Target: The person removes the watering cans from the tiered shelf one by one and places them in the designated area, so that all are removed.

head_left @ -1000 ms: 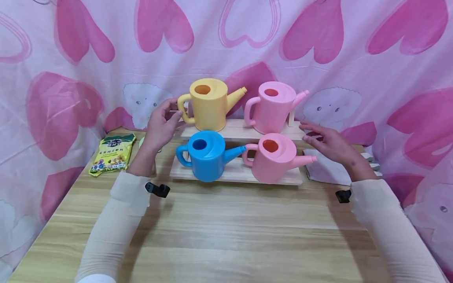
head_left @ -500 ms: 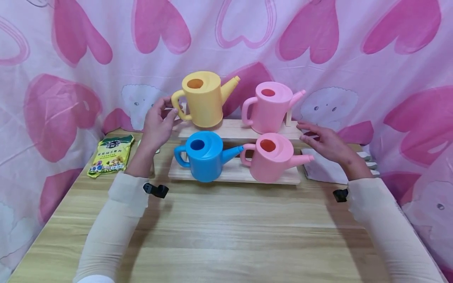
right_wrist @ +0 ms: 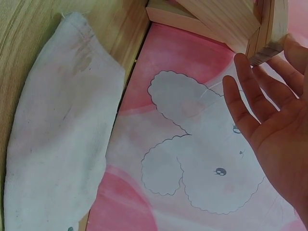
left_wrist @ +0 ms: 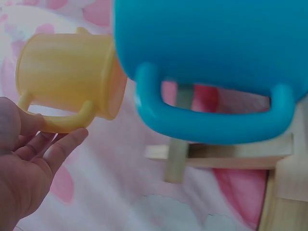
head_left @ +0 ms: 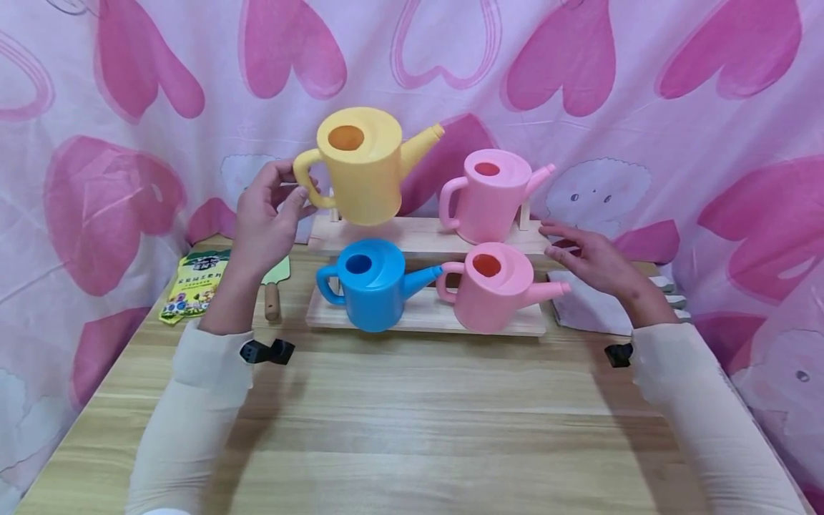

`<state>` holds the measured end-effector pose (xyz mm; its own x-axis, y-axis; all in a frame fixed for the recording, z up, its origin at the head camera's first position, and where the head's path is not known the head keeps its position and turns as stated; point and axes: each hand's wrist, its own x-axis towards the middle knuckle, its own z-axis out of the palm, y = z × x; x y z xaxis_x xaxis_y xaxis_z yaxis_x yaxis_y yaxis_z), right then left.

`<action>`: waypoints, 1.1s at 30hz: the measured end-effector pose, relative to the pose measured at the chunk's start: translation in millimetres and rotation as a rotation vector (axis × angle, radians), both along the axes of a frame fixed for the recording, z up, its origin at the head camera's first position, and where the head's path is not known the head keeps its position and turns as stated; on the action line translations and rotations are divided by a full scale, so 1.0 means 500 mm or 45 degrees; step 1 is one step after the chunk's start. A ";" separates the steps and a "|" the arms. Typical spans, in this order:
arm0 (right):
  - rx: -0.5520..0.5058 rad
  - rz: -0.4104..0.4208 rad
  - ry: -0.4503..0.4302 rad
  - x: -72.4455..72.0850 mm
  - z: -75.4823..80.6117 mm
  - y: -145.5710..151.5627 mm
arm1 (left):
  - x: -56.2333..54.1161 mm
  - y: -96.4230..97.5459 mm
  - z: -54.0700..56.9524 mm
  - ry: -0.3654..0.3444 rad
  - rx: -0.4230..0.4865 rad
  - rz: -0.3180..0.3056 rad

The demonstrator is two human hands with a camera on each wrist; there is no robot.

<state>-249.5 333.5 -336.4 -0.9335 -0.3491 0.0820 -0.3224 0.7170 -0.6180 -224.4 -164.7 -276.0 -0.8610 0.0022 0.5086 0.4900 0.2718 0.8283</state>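
Observation:
My left hand (head_left: 267, 218) pinches the handle of a yellow watering can (head_left: 363, 182), which is raised clear of the upper shelf. In the left wrist view the yellow can (left_wrist: 67, 67) hangs from the fingertips, nearly upright in the head view. My right hand (head_left: 595, 261) touches the right end of a two-step wooden rack (head_left: 418, 234) with loosely extended fingers; the right wrist view has them at the board's end (right_wrist: 269, 36). A pink watering can (head_left: 492, 200) stands on the upper step. Below it, a blue one (head_left: 375, 290) and another pink one (head_left: 496, 293) stand on the lower step.
A yellow-green printed packet (head_left: 193, 282) lies at the left of the wooden table (head_left: 412, 422). Near it is a small green trowel with a wooden handle (head_left: 272, 302). Whitish fabric gloves (head_left: 592, 307) lie to the rack's right. A heart-patterned curtain (head_left: 373, 43) hangs behind.
The yellow watering can has left the upper shelf, moving up and to the left with my left hand. My right hand stays at the rack's end.

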 end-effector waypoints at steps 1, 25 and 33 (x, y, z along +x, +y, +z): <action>-0.001 -0.002 -0.003 0.000 0.000 0.000 | 0.005 0.001 0.005 0.002 0.000 -0.012; 0.005 -0.017 -0.004 0.002 0.004 -0.003 | 0.162 0.096 0.024 -0.054 -0.187 -0.447; -0.164 0.140 0.051 -0.001 -0.009 -0.005 | 0.200 0.149 -0.014 -0.128 -0.215 -0.641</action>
